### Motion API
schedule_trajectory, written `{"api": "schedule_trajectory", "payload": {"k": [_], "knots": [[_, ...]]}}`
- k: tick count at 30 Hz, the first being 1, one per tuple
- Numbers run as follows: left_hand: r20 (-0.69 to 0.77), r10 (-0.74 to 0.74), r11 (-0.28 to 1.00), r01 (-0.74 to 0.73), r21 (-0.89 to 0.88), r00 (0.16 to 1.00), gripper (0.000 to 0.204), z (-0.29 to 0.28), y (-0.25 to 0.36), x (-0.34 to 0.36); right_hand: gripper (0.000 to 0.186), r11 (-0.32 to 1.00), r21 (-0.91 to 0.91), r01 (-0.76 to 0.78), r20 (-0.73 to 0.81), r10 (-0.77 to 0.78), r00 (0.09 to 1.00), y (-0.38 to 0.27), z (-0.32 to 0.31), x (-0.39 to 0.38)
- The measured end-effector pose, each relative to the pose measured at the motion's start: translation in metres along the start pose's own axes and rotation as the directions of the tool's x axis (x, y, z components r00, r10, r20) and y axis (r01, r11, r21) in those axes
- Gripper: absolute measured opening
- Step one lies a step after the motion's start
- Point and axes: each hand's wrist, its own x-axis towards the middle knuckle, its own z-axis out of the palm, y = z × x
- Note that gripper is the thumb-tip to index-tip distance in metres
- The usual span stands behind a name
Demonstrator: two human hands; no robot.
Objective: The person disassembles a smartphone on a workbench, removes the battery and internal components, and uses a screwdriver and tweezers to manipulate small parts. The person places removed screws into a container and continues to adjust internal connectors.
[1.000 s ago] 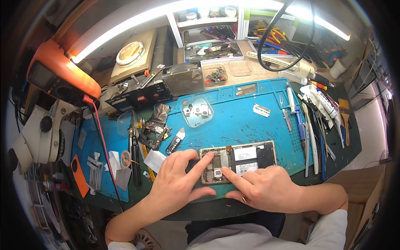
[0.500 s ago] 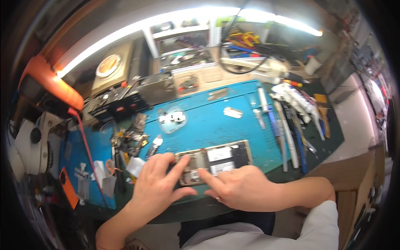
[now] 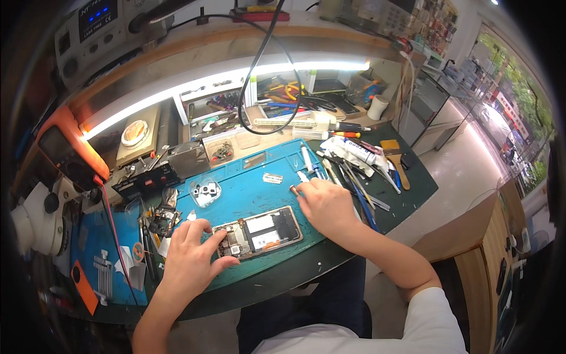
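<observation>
My left hand point(image 3: 191, 253) has its thumb spread from its fingers, the index fingertip touching the opened phone point(image 3: 265, 230), which lies flat with circuit parts and battery showing. My right hand point(image 3: 327, 209) is up by the white syringe point(image 3: 306, 156) and loose tools at the mat's right, its fingers curled; a small copper-coloured thing point(image 3: 294, 190) shows at the fingertips, too small to make out. A clear dish of small parts point(image 3: 205, 193) and a razor blade point(image 3: 272, 177) lie on the blue mat point(image 3: 236, 171).
An orange multimeter point(image 3: 71, 147) with red lead and a white microscope point(image 3: 35, 218) stand at left. Behind are a device box point(image 3: 188, 159) and tool trays point(image 3: 283, 94); a looped cable point(image 3: 242, 88) hangs above. Pens, brush point(image 3: 398, 165) and tube point(image 3: 354, 150) crowd the right.
My right hand has left the phone and moved up and right toward the tools, fingers curled. My left hand stays at the phone. The camera view has tilted up, showing shelf and doorway.
</observation>
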Motion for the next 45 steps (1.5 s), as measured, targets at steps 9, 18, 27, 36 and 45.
{"api": "schedule_trajectory", "payload": {"k": [9, 18, 27, 36, 45], "knots": [[-0.265, -0.131, 0.990, 0.112, -0.088, 0.955, 0.026, -0.009, -0.034, 0.020, 0.028, 0.913, -0.370, -0.172, 0.148, 0.241, 0.959, 0.043, 0.004, 0.021], [-0.384, -0.265, 0.964, 0.238, -0.117, 0.885, 0.021, 0.016, -0.064, 0.041, 0.026, 0.922, -0.224, -0.315, 0.088, 0.341, 0.936, 0.040, 0.001, 0.041], [-0.440, -0.212, 0.977, 0.199, -0.076, 0.873, 0.022, 0.020, -0.050, 0.037, 0.038, 0.519, 0.839, -0.162, 0.042, 0.235, 0.971, -0.035, -0.024, 0.071], [-0.407, -0.216, 0.976, 0.196, -0.090, 0.888, 0.021, 0.019, -0.041, 0.040, 0.040, 0.666, 0.743, 0.068, -0.154, 0.072, 0.986, -0.036, 0.034, 0.074], [-0.322, -0.273, 0.930, 0.163, -0.331, 0.906, 0.018, 0.031, -0.036, 0.037, 0.042, 0.525, 0.850, 0.037, -0.115, 0.116, 0.987, -0.042, 0.029, 0.070]]}}
